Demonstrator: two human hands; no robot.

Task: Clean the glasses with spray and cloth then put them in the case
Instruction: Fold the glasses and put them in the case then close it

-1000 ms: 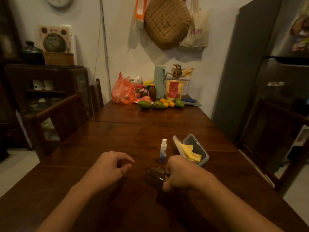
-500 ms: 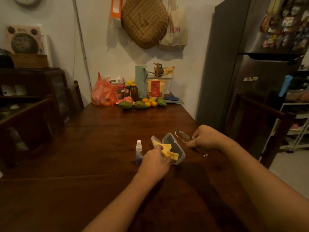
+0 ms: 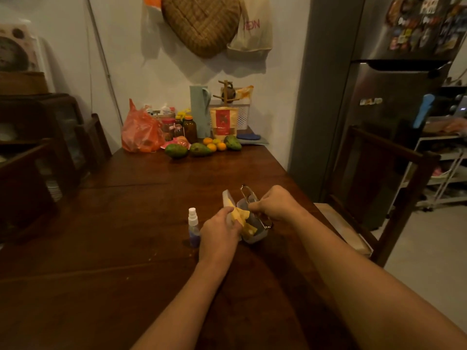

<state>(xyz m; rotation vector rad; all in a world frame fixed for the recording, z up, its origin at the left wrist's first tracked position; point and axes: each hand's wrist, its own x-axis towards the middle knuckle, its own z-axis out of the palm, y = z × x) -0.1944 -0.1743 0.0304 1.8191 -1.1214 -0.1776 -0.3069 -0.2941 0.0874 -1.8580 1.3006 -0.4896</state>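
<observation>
Hands at work over the glasses case at a dark wooden table (image 3: 113,223). My left hand (image 3: 218,231) pinches the yellow cloth (image 3: 240,215) between thumb and curled fingers. The cloth is bunched and lies partly inside the open grey case (image 3: 255,239), whose pale lid (image 3: 225,198) stands tilted up on the far left side, just beyond my knuckles.

My right hand (image 3: 276,203) is closed around the glasses (image 3: 249,194), gripping them at the right edge of the case. One lens sticks out past my fingers toward the far end of the table, and a darker part of the frame shows below my hand, by the case's right rim. I cannot tell whether the glasses touch the case.

The small spray bottle (image 3: 193,227) with its white nozzle stands upright just left of my left hand, untouched.

At the far end of the table, against the wall, sit an orange plastic bag (image 3: 141,132), green fruit (image 3: 177,150), small oranges (image 3: 211,147), jars and a tall pale jug (image 3: 199,109). A woven basket (image 3: 202,24) and a tote bag (image 3: 252,29) hang on the wall above. A wooden chair (image 3: 384,152) and a steel refrigerator (image 3: 389,102) stand to the right.
</observation>
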